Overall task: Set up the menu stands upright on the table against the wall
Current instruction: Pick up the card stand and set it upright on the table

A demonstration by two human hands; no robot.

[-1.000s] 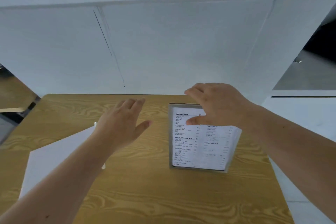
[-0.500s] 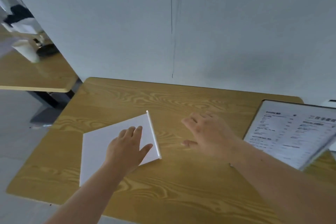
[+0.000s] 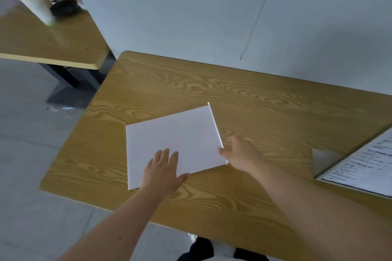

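From the head view, the flat white rectangular menu stand (image 3: 176,144) lies face down in the middle of the frame on the wood-grain tabletop (image 3: 233,95), well short of the pale grey wall (image 3: 191,17) along the top. My left hand (image 3: 163,172) rests open, palm down, on its near edge. My right hand (image 3: 241,151) sits at its right corner, fingers curled toward the thin raised lip there; I cannot tell whether they have closed on it yet.

I judge the step in hand to be picking up this lying stand. Next I would need to pinch that right edge, tip the stand up onto its base and slide it back to the wall.

I count two menu stands: this blank-backed one, and a printed black-on-white menu stand (image 3: 364,165) at the right edge of the frame, partly cut off. There are two tables: mine and a second wooden table (image 3: 48,44) in the upper left with blurred items on it.
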